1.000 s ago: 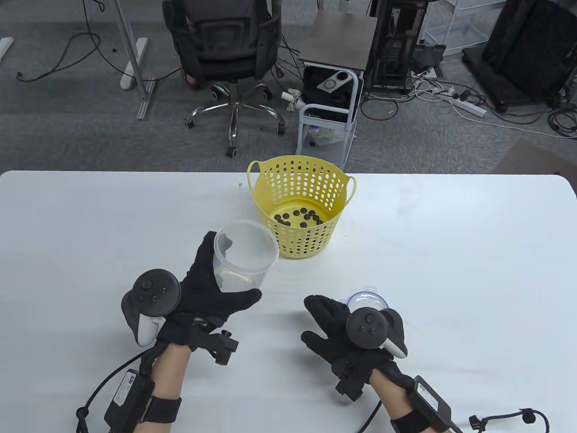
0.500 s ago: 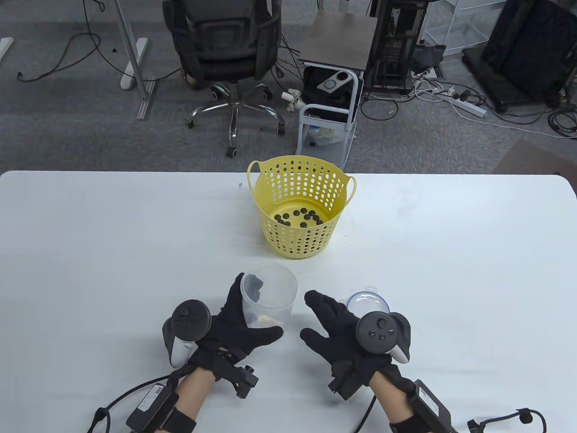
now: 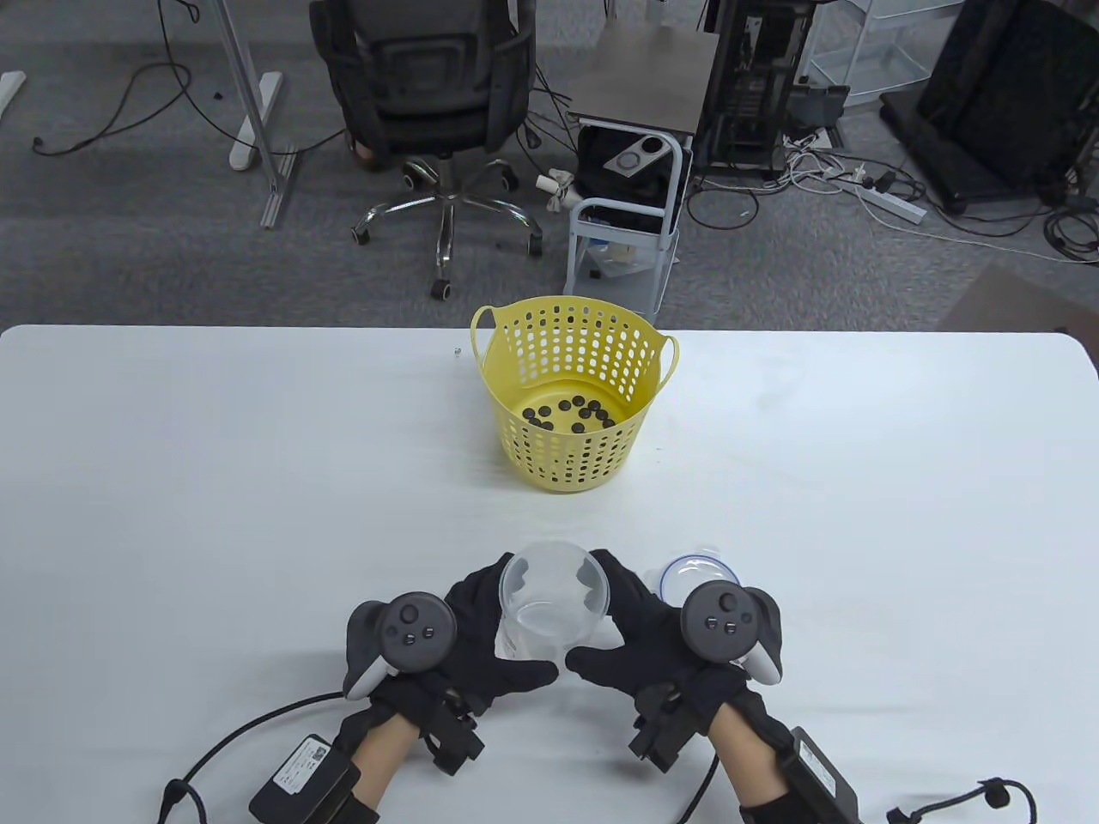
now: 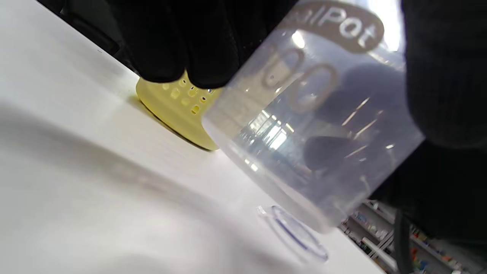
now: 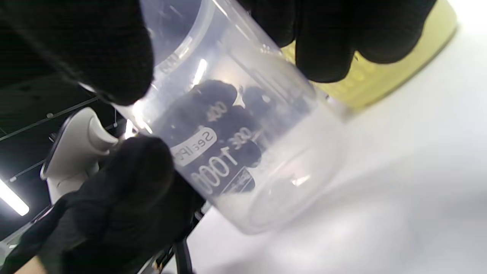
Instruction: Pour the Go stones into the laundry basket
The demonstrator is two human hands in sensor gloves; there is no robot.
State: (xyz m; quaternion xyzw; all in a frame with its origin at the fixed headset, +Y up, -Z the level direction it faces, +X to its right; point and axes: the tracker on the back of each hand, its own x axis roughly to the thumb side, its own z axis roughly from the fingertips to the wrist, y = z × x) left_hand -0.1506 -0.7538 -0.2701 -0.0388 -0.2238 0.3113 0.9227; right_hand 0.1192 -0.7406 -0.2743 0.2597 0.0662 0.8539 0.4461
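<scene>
A yellow perforated laundry basket (image 3: 573,386) stands at the table's far middle with several black Go stones (image 3: 568,415) on its floor. A clear, empty plastic cup (image 3: 554,605) is upright near the front edge, held between both hands. My left hand (image 3: 481,635) grips its left side and my right hand (image 3: 631,635) grips its right side. The cup shows close up in the left wrist view (image 4: 315,125) and the right wrist view (image 5: 243,152), with the basket (image 4: 179,110) behind it.
The cup's clear round lid (image 3: 700,577) lies flat on the white table (image 3: 215,481) just right of my right hand; it also shows in the left wrist view (image 4: 296,236). An office chair (image 3: 429,94) and a cart (image 3: 631,163) stand beyond the far edge.
My left hand brought the cup back from beside the basket to the front of the table and turned it upright. My right hand moved left and took hold of it.
</scene>
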